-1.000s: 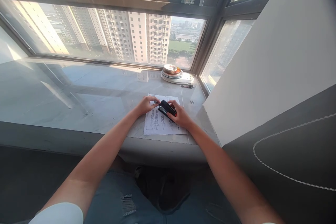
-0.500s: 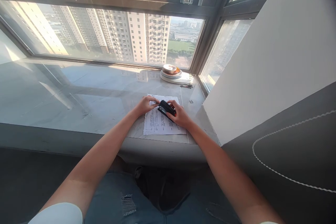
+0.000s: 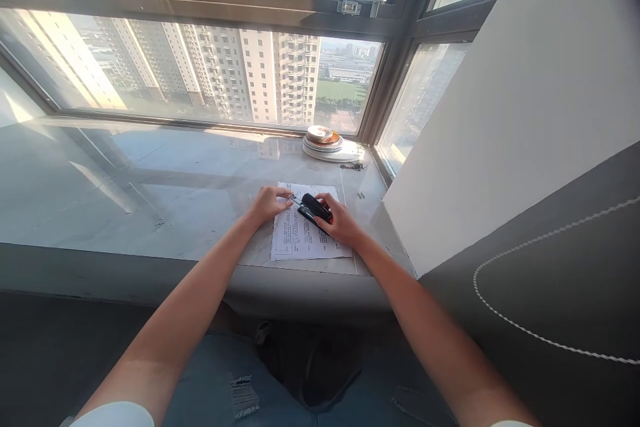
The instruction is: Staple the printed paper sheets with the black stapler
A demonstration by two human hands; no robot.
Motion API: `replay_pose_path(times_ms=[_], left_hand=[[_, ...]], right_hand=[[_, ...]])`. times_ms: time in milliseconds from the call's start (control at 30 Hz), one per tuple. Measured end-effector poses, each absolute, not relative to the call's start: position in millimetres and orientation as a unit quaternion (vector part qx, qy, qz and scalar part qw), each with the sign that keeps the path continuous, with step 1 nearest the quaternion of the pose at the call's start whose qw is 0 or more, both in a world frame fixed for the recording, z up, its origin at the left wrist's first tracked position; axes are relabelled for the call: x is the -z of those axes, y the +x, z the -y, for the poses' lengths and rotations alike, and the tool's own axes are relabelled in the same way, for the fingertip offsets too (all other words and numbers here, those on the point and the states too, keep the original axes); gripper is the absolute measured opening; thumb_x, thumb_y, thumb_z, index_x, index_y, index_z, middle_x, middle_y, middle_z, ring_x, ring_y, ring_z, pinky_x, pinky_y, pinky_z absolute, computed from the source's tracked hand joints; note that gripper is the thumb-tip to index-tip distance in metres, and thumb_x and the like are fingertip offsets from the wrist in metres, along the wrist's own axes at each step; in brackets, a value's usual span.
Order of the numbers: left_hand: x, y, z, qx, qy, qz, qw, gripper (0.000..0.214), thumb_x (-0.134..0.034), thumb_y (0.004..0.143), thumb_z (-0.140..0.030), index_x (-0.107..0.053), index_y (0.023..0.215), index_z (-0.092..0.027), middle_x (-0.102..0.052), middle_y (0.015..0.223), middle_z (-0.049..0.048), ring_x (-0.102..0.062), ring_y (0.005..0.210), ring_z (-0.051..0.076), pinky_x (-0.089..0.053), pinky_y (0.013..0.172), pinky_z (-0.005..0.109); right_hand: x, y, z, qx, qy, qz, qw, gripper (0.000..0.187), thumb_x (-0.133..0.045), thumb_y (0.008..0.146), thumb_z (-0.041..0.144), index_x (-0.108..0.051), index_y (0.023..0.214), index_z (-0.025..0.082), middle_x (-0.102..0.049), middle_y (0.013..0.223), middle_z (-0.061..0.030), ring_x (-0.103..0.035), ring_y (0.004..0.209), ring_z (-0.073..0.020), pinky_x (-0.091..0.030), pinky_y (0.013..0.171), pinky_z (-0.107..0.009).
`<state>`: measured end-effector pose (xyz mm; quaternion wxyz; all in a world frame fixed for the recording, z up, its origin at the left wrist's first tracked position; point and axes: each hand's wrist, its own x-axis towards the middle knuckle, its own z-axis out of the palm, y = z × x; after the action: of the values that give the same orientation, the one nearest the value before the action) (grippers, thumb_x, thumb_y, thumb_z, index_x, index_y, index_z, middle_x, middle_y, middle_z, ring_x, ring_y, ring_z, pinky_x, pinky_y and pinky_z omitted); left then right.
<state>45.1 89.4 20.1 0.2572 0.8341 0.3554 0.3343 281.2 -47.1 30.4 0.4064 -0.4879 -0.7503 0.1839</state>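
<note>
A black stapler [image 3: 316, 208] lies over a printed sheet of paper [image 3: 295, 237] on the marble sill. My right hand [image 3: 341, 219] is closed around the stapler's rear half, thumb on the near side and fingers on the far side. From the stapler's left end sticks out a narrow metal slide [image 3: 297, 200]. Its outer tip is pinched between the thumb and fingers of my left hand [image 3: 270, 205]. Whether staples sit inside the stapler cannot be made out. Right of the paper lie small grey pieces [image 3: 361, 195] that look like staple strips.
A stack of plates [image 3: 323, 142] stands at the back of the sill [image 3: 200, 193] by the window corner. A small dark item, possibly keys [image 3: 353, 165], lies before it. A white slanted wall [image 3: 465, 127] borders the right, and a white beaded cord [image 3: 505, 315] hangs there.
My left hand has moved left, away from the stapler body, and more of the metal slide now shows. The right hand still grips the stapler. The view has shifted slightly.
</note>
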Motion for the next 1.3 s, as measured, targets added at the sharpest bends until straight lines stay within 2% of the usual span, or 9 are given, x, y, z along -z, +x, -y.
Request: replay_pose_path(times_ms=[233,333,567,767,967,1067,1200,1233,1300], left_hand=[[-28.8,54.5,-64.7,-0.284,0.862,-0.241,0.343,0.052,-0.068,0.08,-0.024,-0.053,0.13,-0.023,-0.07,0.126,0.0121,-0.074,0.105,0.028,-0.059,0.085,0.037],[-33.0,57.8,-55.2,-0.263,0.879,-0.221,0.331,0.053,-0.062,0.076,-0.018,-0.045,0.127,-0.023,-0.068,0.124,0.012,-0.075,0.104,0.028,-0.058,0.077,0.032],[-40.0,57.9,-62.6,-0.368,0.857,-0.295,0.207,0.03,-0.05,0.085,-0.019,-0.052,0.115,-0.023,-0.076,0.111,0.0051,-0.072,0.109,0.022,-0.049,0.101,0.037],[-35.6,53.7,-72.6,-0.403,0.81,-0.384,0.185,0.023,-0.046,0.087,-0.02,-0.052,0.108,-0.024,-0.079,0.098,0.0016,-0.072,0.097,0.02,-0.05,0.089,0.031],[-33.0,56.9,-75.1,-0.377,0.809,-0.396,0.217,0.015,-0.042,0.091,-0.024,-0.055,0.099,-0.023,-0.078,0.1,0.0026,-0.068,0.084,0.018,-0.047,0.074,0.027],[-32.1,55.4,-77.5,-0.378,0.802,-0.402,0.229,0.019,-0.038,0.094,-0.027,-0.056,0.097,-0.023,-0.078,0.097,0.0025,-0.064,0.075,0.017,-0.046,0.072,0.028],[-31.3,52.4,-79.1,-0.399,0.785,-0.422,0.216,0.023,-0.036,0.096,-0.028,-0.058,0.092,-0.023,-0.076,0.089,0.001,-0.06,0.068,0.016,-0.043,0.069,0.027],[-31.2,52.1,-79.2,-0.405,0.781,-0.427,0.209,0.023,-0.037,0.095,-0.027,-0.058,0.091,-0.023,-0.075,0.086,0.0007,-0.059,0.068,0.016,-0.042,0.068,0.027],[-30.9,51.9,-79.5,-0.41,0.781,-0.432,0.19,0.023,-0.037,0.092,-0.022,-0.059,0.087,-0.022,-0.072,0.083,0.0008,-0.058,0.067,0.016,-0.042,0.068,0.027]], right_hand=[[-29.7,280.9,45.9,-0.197,-0.477,0.755,0.404,0.044,-0.06,0.089,0.032,-0.044,0.13,0.027,-0.062,0.103,-0.0034,-0.058,0.083,-0.0187,-0.046,0.077,-0.031],[-30.3,282.1,45.8,-0.195,-0.475,0.759,0.4,0.045,-0.059,0.088,0.03,-0.042,0.13,0.026,-0.062,0.103,-0.0036,-0.058,0.084,-0.0194,-0.046,0.08,-0.033],[-36.3,268.6,59.3,-0.207,-0.503,0.745,0.387,0.048,-0.06,0.089,0.033,-0.041,0.133,0.027,-0.062,0.113,-0.006,-0.061,0.093,-0.021,-0.049,0.084,-0.035],[-42.7,266.8,120.4,-0.208,-0.565,0.705,0.375,0.042,-0.054,0.095,0.032,-0.042,0.135,0.03,-0.061,0.123,-0.0079,-0.061,0.105,-0.0234,-0.051,0.088,-0.039],[-39.8,293.7,157.6,-0.168,-0.656,0.624,0.39,0.04,-0.054,0.097,0.042,-0.046,0.135,0.032,-0.061,0.126,-0.0091,-0.06,0.113,-0.0283,-0.051,0.093,-0.044],[-37.4,308.2,151.1,-0.186,-0.653,0.608,0.412,0.041,-0.05,0.098,0.054,-0.05,0.133,0.031,-0.063,0.122,-0.0076,-0.062,0.109,-0.0269,-0.053,0.09,-0.041],[-40.6,336.4,118.5,-0.162,-0.66,0.523,0.515,0.059,-0.018,0.104,0.06,-0.06,0.121,0.023,-0.066,0.113,-0.0094,-0.063,0.102,-0.0241,-0.054,0.086,-0.038],[-41.5,344.0,107.3,-0.138,-0.683,0.495,0.519,0.063,-0.014,0.104,0.059,-0.062,0.117,0.021,-0.066,0.114,-0.0109,-0.063,0.103,-0.0246,-0.054,0.087,-0.039],[-40.9,356.3,83.8,-0.098,-0.719,0.523,0.447,0.057,-0.024,0.103,0.056,-0.065,0.116,0.018,-0.065,0.124,-0.0132,-0.06,0.115,-0.0261,-0.048,0.101,-0.041]])
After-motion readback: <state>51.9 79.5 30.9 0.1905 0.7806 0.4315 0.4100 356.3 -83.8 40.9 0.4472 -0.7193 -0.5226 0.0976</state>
